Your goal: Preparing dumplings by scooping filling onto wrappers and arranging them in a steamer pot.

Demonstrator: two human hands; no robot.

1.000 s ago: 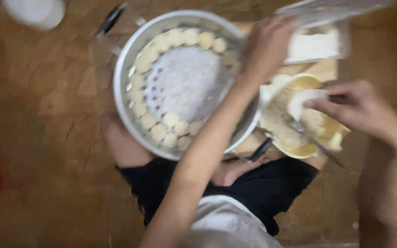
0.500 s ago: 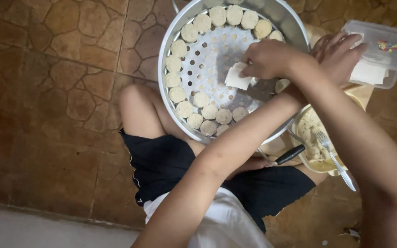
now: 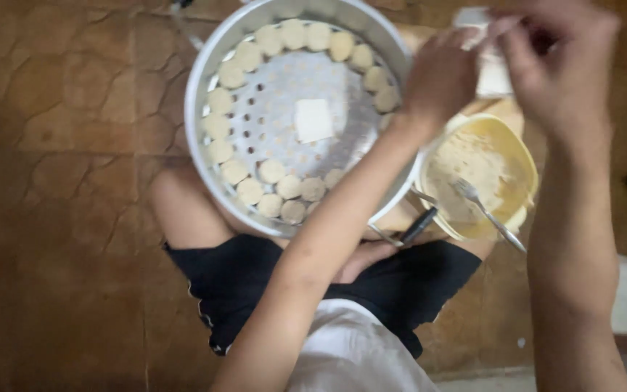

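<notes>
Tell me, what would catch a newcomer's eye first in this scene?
First, the large round perforated metal steamer tray on the tiled floor, ringed with small pale dough rounds and with one white square wrapper lying at its centre. To its right sits a yellow bowl of pale filling with a metal fork in it. Above the bowl, the left hand and right hand meet over something white, blurred.

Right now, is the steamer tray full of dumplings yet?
Not yet. Dumplings ring the steamer tray edge, but the holed middle is bare except one white square. The left hand and right hand meet at a white stack above the filling bowl.
</notes>
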